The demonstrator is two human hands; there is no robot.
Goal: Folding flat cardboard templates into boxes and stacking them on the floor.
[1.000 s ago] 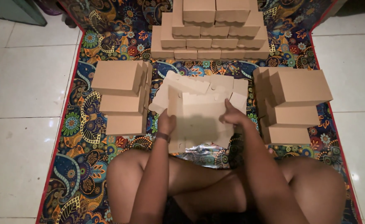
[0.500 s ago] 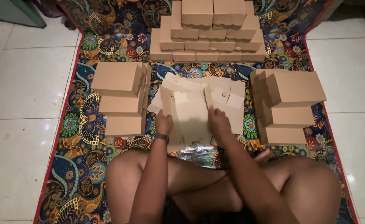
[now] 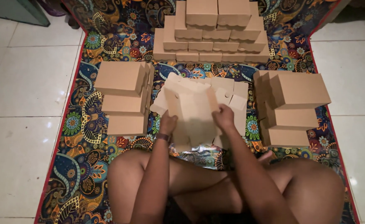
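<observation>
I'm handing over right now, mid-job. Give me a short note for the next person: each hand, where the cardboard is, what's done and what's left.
Left hand: grips the left edge of the flat cardboard blank.
Right hand: pinches its right flap, part raised.
Blank lies on a pile of flat blanks on the patterned mat, in front of the crossed legs.
Done: folded boxes stacked at left, right and far side.
Left: this blank is not yet a box; more flat ones lie under it.

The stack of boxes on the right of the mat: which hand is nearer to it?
Right. The right hand grips the flat cardboard sheet on the side facing the right stack of boxes; the left hand holds the sheet's opposite edge, farther away.
</observation>
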